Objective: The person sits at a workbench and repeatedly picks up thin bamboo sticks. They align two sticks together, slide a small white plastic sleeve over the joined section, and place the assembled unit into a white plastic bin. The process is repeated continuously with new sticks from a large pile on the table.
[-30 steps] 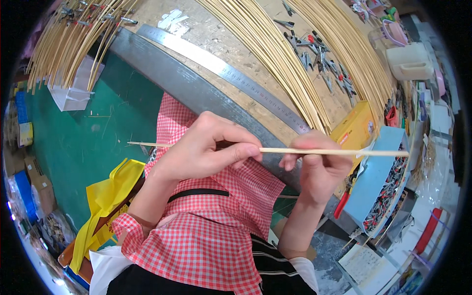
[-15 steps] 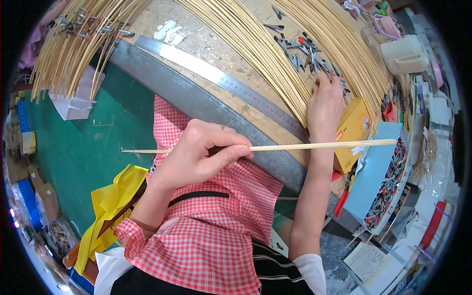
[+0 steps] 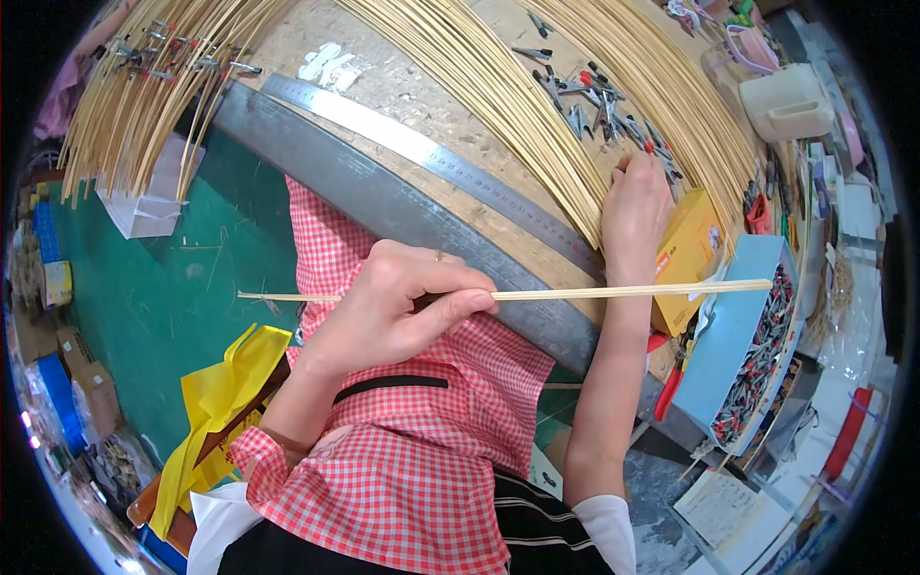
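Thin pale bamboo strips lie level across my lap, pinched near the middle between the thumb and fingers of my left hand. Their right part passes above my right forearm. My right hand is over the bench with its fingers curled together, beside the near ends of a bundle of long bamboo strips. What those fingers hold, if anything, is hidden. Loose small spring clips with black and red tips are scattered just beyond them.
A steel ruler lies along the dark metal bench edge. More strips fill the right; clipped strips overhang at left. A blue box of clips, a yellow box and a white jug stand at right.
My right hand has shifted slightly back from the clips, its fingers drawn in more. My left hand and the strips it holds have barely moved.
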Tool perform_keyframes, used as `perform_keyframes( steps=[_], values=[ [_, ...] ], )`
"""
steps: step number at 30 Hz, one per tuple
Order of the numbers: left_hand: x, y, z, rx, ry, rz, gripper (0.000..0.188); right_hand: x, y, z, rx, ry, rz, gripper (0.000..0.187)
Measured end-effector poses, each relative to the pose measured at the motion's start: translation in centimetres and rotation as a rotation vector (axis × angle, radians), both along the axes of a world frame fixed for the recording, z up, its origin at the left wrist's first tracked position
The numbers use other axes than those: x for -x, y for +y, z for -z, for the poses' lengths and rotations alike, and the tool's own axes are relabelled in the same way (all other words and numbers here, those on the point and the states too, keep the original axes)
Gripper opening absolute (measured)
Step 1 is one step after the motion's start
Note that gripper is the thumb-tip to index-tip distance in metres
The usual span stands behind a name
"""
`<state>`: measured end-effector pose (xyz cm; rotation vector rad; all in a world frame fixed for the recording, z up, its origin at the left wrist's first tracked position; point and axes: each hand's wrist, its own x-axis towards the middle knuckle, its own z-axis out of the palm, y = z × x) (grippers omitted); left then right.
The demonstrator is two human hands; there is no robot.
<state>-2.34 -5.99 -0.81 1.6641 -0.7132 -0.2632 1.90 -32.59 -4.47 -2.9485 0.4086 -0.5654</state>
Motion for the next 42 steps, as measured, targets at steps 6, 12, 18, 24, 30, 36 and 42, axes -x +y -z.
perform_keyframes(
  steps=[6, 12, 18, 24, 30, 36, 42],
  values=[
    [-0.2, -0.1, 0.1, 0.007, -0.029, -0.024, 0.01, 0.1, 0.0, 0.0, 0.002, -0.009, -0.003, 0.006],
    [-0.3, 0.2, 0.6, -0.01, -0.056, -0.065, 0.009, 1.1, 0.6, -1.7, -0.205, -0.148, -0.091, 0.009],
    [-0.5, 0.2, 0.9, -0.035, -0.122, -0.136, 0.007, 2.5, 0.1, -2.0, -0.382, -0.151, -0.163, 0.015],
    [-0.5, 0.0, 0.7, -0.046, -0.154, -0.161, 0.007, 4.9, -0.8, -2.5, -0.101, 0.144, -0.168, 0.017],
    [-0.6, -0.1, 1.1, -0.033, -0.164, -0.169, 0.007, 5.4, -0.7, -2.3, -0.125, 0.027, -0.212, 0.013],
    [-0.5, -0.1, 1.0, -0.058, -0.171, -0.178, 0.008, 6.4, 1.0, -4.0, -0.633, 0.011, 0.096, 0.016],
    [-0.2, -0.3, 1.0, -0.063, -0.149, -0.186, 0.007, 10.0, 4.5, -3.7, -1.493, -0.018, -0.213, 0.027]
  ],
)
